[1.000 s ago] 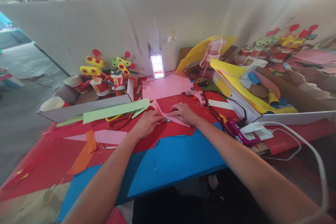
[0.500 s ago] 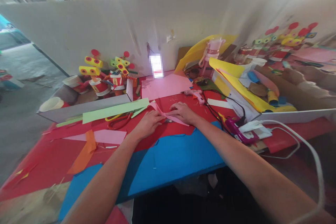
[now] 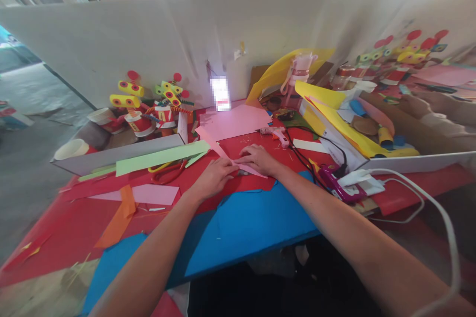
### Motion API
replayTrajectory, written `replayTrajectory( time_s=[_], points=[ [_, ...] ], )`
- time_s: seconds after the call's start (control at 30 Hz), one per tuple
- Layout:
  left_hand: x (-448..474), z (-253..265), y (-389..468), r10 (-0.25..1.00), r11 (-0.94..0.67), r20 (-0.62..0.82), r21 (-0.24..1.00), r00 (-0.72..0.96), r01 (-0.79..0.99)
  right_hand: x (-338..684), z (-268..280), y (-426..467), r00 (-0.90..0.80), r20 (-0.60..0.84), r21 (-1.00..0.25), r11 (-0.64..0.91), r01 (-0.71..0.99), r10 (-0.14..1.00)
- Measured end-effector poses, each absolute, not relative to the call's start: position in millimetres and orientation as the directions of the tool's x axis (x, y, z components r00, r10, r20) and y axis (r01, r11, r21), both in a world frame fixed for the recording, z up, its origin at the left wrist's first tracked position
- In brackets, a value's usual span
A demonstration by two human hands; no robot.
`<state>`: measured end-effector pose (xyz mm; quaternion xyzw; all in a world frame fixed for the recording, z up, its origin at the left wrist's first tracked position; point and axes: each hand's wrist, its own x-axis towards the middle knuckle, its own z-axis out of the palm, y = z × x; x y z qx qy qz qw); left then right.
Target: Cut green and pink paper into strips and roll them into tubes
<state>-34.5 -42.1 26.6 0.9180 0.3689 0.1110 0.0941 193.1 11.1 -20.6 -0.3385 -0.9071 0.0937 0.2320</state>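
Note:
A narrow pink paper strip [image 3: 210,139] runs diagonally between my hands. My left hand [image 3: 217,177] has its fingers closed at the strip's middle. Close on its right, my right hand [image 3: 258,159] grips the strip with bent fingers, and the near end pokes out below it. Under the fingers a small greyish thing shows, too hidden to name. Beyond my hands lies a large pink paper sheet [image 3: 234,121]. A pink glue gun [image 3: 277,133] rests to the right of it. Red-handled scissors [image 3: 169,173] lie left of my left hand, partly under pale green paper [image 3: 159,157].
Paper-cup figures [image 3: 138,123] stand in a white box [image 3: 122,151] at left. A second box [image 3: 420,162] at right holds paper scraps. A purple power strip [image 3: 340,185] with a white cable lies near my right forearm. Another person's hands [image 3: 420,101] are at far right.
The strip's far end now stretches out flatter toward the upper left, over the green paper's end. My left hand has slid slightly right, toward my right hand, which has hardly moved.

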Motion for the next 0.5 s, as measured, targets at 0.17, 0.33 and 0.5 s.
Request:
replayTrajectory(
  time_s=[0.17,0.33,0.5],
  points=[
    [-30,25,-45,0.693,-0.715,0.134,0.247,0.708,0.653,193,-22,12,-0.663,0.355,-0.325,0.752,0.574,0.660],
    [-23,28,-49,0.698,-0.712,0.130,0.237,0.705,0.661,193,-23,12,-0.654,0.369,-0.332,0.751,0.571,0.661],
    [-18,29,-52,0.705,-0.705,0.141,0.248,0.695,0.664,193,-21,12,-0.649,0.369,-0.338,0.747,0.573,0.665]
  ],
)
